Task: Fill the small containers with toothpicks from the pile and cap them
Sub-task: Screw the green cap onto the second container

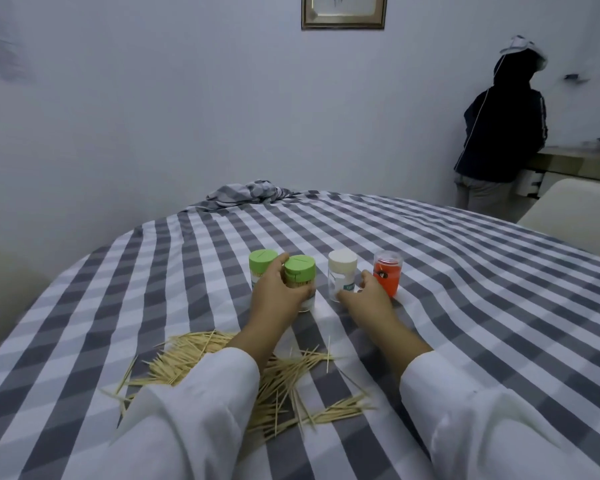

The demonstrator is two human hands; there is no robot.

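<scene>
four containers, two hands at the row

four small containers stand upright in a row on the checked desk (465,289), beyond the toothpick pile (284,382), which lies loose on the cloth nearest the person. farthest from the pile's right side stands the first green-capped container (262,263); just beside it, touching or nearly so, is the second green-capped container (300,277), toothpicks visible through its wall. the left hand (274,292) curls round that second one, thumb behind, fingers across its lower front. to the right come the white-capped container (342,278) and then the red container (388,271) with a clear cap. the right hand (364,297) reaches between those two, fingers bent against the white-capped one's base; whether it truly grips is unclear. both white sleeves cross over the pile.
</scene>
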